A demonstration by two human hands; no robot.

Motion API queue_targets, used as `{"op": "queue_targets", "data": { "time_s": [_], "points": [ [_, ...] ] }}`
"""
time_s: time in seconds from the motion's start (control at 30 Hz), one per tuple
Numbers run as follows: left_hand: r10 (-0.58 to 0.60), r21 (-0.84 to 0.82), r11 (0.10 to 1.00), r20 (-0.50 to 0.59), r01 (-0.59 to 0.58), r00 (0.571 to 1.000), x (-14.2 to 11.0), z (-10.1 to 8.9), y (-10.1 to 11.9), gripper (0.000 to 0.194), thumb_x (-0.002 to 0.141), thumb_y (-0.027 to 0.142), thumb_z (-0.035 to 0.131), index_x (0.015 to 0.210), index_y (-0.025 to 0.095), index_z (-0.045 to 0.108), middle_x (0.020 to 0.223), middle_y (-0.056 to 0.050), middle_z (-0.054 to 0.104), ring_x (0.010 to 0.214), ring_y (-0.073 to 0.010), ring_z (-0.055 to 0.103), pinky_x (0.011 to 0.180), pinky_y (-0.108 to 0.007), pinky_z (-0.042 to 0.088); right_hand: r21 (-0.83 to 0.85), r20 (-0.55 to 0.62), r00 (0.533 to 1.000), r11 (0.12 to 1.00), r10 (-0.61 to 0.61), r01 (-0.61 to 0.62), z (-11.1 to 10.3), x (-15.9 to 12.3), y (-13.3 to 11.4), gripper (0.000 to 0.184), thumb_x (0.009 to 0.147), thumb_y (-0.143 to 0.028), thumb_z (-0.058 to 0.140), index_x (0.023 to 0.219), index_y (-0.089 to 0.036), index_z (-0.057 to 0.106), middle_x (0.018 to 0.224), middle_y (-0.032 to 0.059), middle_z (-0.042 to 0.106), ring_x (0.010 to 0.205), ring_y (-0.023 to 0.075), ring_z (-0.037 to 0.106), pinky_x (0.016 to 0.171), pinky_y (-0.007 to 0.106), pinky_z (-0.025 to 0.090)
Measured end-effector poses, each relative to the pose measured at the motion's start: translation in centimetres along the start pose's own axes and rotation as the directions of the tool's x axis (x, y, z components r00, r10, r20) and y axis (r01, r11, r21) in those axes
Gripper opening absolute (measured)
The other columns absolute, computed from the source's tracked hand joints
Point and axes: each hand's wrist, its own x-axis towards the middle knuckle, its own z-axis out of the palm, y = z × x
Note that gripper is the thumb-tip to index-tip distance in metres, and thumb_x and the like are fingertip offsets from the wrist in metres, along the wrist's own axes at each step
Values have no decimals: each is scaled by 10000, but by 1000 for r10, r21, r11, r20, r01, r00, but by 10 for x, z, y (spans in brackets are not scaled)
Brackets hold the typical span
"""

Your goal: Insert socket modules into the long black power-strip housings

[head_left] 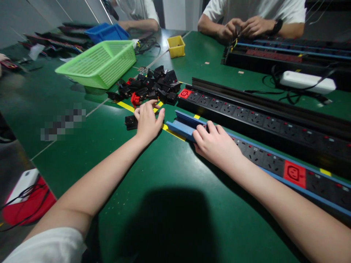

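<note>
My left hand (pixel 149 120) is over the near edge of a pile of loose black socket modules (pixel 157 86), thumb and fingers apart, with nothing visible in it. Among the pile lies a red module (pixel 135 99). Beside that hand, one black module (pixel 131 122) lies apart on the table. My right hand (pixel 216 140) has its fingers curled over a blue power strip (pixel 270 160), near its left end. This strip's blue channel is bare at that end; black sockets and a red one (pixel 294 174) fill it farther right. My palm hides part of the row.
Behind the blue strip lies a black power strip (pixel 246 114) full of sockets. A green basket (pixel 95 65), a blue bin (pixel 106 33) and a yellow box (pixel 176 46) stand farther back. A co-worker's hands (pixel 246 28) work across the green table, near a white adapter (pixel 307 82).
</note>
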Motion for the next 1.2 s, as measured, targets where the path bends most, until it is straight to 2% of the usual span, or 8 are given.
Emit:
{"op": "queue_targets", "data": {
  "time_s": [0.1, 0.27, 0.57, 0.8, 1.03, 1.2],
  "points": [
    [-23, -58, 998, -11, 23, 1000, 2, 3, -4, 388, 961, 437, 486, 1275, 210, 489, 1171, -109, 685, 1223, -283, 564, 1156, -506, 270, -9, -3, 1000, 1000, 1, -1, 1, 0, 0, 210, 999, -232, 423, 1063, -121, 589, 1116, 137, 634, 1081, 364, 582, 782, 408, 394],
    [-107, -113, 989, -71, 99, 992, 5, 6, -9, 314, 957, 351, 488, 1247, 229, 482, 1138, -83, 700, 1231, -263, 579, 1219, -568, 144, -17, 0, 1000, 1000, 3, -3, 0, 0, 0, 199, 1000, -224, 408, 1044, -131, 579, 1077, 122, 628, 1072, 361, 581, 774, 405, 391],
    [51, -176, 982, -124, -72, 991, 4, 8, -16, 318, 956, 258, 447, 1268, 202, 475, 1144, -106, 671, 1141, -254, 605, 1084, -477, 415, -10, 2, 1000, 1000, 6, -6, 0, 0, 0, 188, 996, -232, 426, 1039, -136, 581, 1060, 118, 624, 1074, 358, 575, 783, 405, 393],
    [158, -268, 946, -121, -185, 980, 3, 9, -14, 389, 920, 129, 406, 1299, 198, 464, 1128, -95, 646, 1132, -225, 622, 1052, -437, 479, 27, -2, 1000, 1000, 11, -11, 1, 0, 0, 179, 983, -229, 462, 1041, -134, 602, 1071, 131, 631, 1081, 343, 568, 783, 388, 385],
    [151, -309, 934, -110, -178, 983, 4, 13, -16, 405, 892, 94, 428, 1280, 197, 476, 1197, -95, 622, 1124, -190, 641, 1047, -400, 504, 15, 4, 1000, 1000, 10, -10, 0, 0, 0, 189, 994, -226, 437, 1034, -134, 598, 1063, 130, 631, 1069, 341, 573, 769, 386, 382],
    [127, -315, 940, -29, -130, 991, 3, 9, -8, 354, 913, 146, 447, 1262, 195, 488, 1114, -83, 673, 1091, -196, 660, 1030, -394, 502, -2, -4, 1000, 1000, 1, -1, 0, 0, 0, 196, 995, -218, 422, 1028, -131, 595, 1066, 126, 629, 1081, 355, 576, 775, 395, 389]
  ]
}}
